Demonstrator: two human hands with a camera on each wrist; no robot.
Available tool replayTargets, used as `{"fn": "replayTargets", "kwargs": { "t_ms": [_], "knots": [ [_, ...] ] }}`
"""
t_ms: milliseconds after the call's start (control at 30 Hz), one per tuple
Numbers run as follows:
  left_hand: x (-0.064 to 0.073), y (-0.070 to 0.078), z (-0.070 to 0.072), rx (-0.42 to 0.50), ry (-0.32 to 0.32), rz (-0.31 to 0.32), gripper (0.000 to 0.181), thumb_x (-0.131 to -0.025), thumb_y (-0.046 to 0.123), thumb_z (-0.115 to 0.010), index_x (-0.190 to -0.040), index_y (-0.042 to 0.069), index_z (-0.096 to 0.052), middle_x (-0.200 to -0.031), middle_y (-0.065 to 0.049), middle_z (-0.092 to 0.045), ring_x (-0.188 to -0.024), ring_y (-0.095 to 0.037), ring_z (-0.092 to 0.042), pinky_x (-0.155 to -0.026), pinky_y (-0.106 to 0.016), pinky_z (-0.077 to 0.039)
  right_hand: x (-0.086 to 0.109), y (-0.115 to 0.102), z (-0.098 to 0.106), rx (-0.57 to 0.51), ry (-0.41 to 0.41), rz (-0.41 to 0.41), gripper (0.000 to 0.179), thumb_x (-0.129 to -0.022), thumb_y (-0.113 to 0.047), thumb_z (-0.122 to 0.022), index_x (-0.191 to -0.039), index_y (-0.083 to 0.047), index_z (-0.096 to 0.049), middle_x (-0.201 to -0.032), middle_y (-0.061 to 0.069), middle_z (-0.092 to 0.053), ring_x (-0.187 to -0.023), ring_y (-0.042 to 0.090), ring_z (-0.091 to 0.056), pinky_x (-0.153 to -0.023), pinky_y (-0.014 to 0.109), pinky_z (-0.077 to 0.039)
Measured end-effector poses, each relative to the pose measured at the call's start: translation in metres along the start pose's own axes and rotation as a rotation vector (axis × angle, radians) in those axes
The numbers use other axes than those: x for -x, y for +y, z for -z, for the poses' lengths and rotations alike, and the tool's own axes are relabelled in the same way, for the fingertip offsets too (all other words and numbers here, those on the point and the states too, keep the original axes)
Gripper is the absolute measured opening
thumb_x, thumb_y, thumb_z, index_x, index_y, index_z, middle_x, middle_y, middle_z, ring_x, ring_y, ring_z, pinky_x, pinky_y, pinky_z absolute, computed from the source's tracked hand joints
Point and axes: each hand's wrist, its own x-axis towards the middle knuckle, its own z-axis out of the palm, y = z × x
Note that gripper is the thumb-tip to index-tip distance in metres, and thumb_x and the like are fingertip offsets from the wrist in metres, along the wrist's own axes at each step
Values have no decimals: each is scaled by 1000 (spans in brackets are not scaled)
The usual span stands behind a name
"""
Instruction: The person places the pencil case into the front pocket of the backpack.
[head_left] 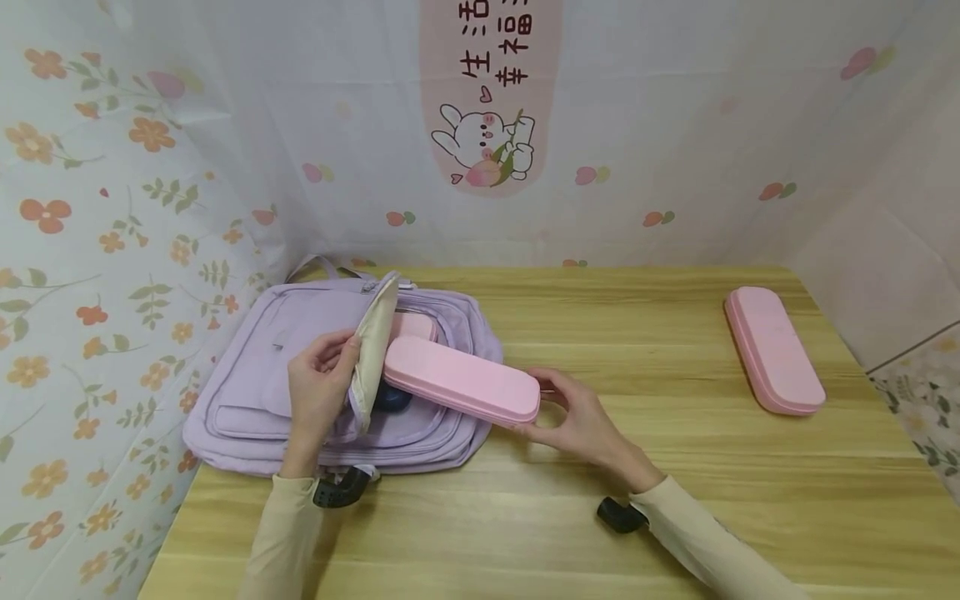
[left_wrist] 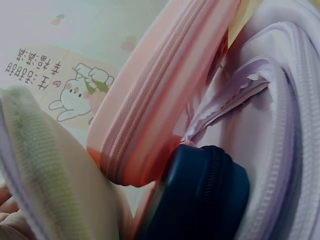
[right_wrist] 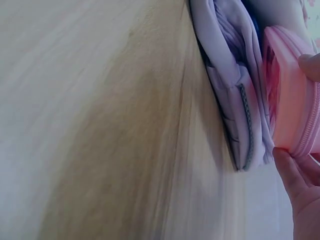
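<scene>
A lilac backpack (head_left: 247, 358) lies on the table with its front flap (head_left: 375, 350) pulled up. My left hand (head_left: 318, 387) pinches that flap by its edge. In my right hand (head_left: 577, 417), gripped by its near end, is a pink zippered pencil case (head_left: 465, 379); its far end reaches over the pocket opening. Inside the pocket sit another pink case (head_left: 413, 325) and a dark blue zippered case (left_wrist: 200, 195), both partly hidden. The left wrist view shows the held case just above the blue one, beside the pale flap lining (left_wrist: 55, 175).
A further pink case (head_left: 776, 350) lies on the right side of the wooden table (head_left: 637, 333). Patterned cloth (head_left: 360, 125) hangs behind and at the left. Black wrist-camera mounts (head_left: 621, 515) sit at both wrists.
</scene>
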Motion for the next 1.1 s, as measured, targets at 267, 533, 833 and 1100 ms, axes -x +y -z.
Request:
{"fn": "replayTargets", "kwargs": {
  "t_ms": [267,533,833,1100],
  "knots": [
    [-2,3,4,-5,1,-14,19,-94,-1,-66,-105,-15,-71,-79,24,-70,-74,5,-69,-71,-10,-56,-9,-6,0,3,-7,24,77,-70,-2,-92,-139,-1,-56,-132,13,-63,-116,27,-63,-100,33,-55],
    [-3,4,3,8,-17,-19,19,-93,-1,-67,-105,-16,-70,-79,23,-71,-74,5,-69,-70,-11,-56,-13,-11,4,65,-25,54,78,-69,-6,-93,-139,-4,-58,-130,10,-64,-117,26,-63,-100,36,-55],
    [-5,9,3,-1,-24,-47,18,-93,-1,-68,-104,-15,-71,-80,23,-70,-75,4,-70,-72,-11,-56,-28,-12,7,39,-102,104,75,-71,-6,-92,-138,-3,-59,-130,10,-66,-117,25,-65,-100,34,-55],
    [-6,14,0,-8,-37,-62,18,-93,0,-68,-104,-14,-71,-79,23,-70,-74,4,-69,-69,-10,-55,-40,-16,-3,62,-104,121,77,-70,-9,-93,-137,3,-58,-133,16,-66,-115,27,-68,-99,35,-56]
  ]
}}
